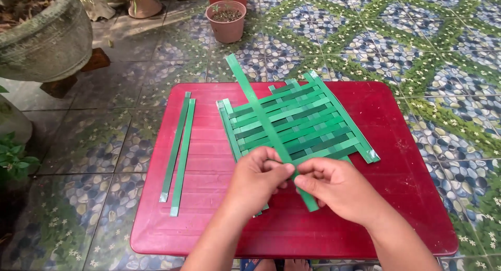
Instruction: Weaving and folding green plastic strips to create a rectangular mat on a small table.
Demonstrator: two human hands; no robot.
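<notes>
**Green strips on the red table**

Patterned floor tiles (417, 46) all around me here, blue pebble shapes with green and white flower bands, and a low red table (209, 146) sitting square in front of my knees. Far left, a big grey stone planter (47, 41) looms at the corner, and straight ahead on the far side a small pink flowerpot (227, 20) stands with a bit of green in it. A leafy plant (13, 161) pokes in at the left edge.

On the table, right of centre, lies the woven mat (302, 122), light and dark green strips crossing over and under, tilted so its far corner points right. One long strip (261, 112) runs through it from the far edge of the table down toward me, sticking out past the weave at both ends.

My left hand (258, 179) is at the near edge of the mat, fingers curled in, thumb and fingertips pressed together on that long strip. My right hand (336, 187) is right beside it, touching it, thumb and forefinger pinched on the same strip just where it leaves the weave; the strip's near end pokes out below my right hand.

Over on the left side of the table, well apart from my hands, two spare strips (177, 153) lie side by side, running near to far.

Down at the bottom edge, I can just see my toes under the table.
</notes>
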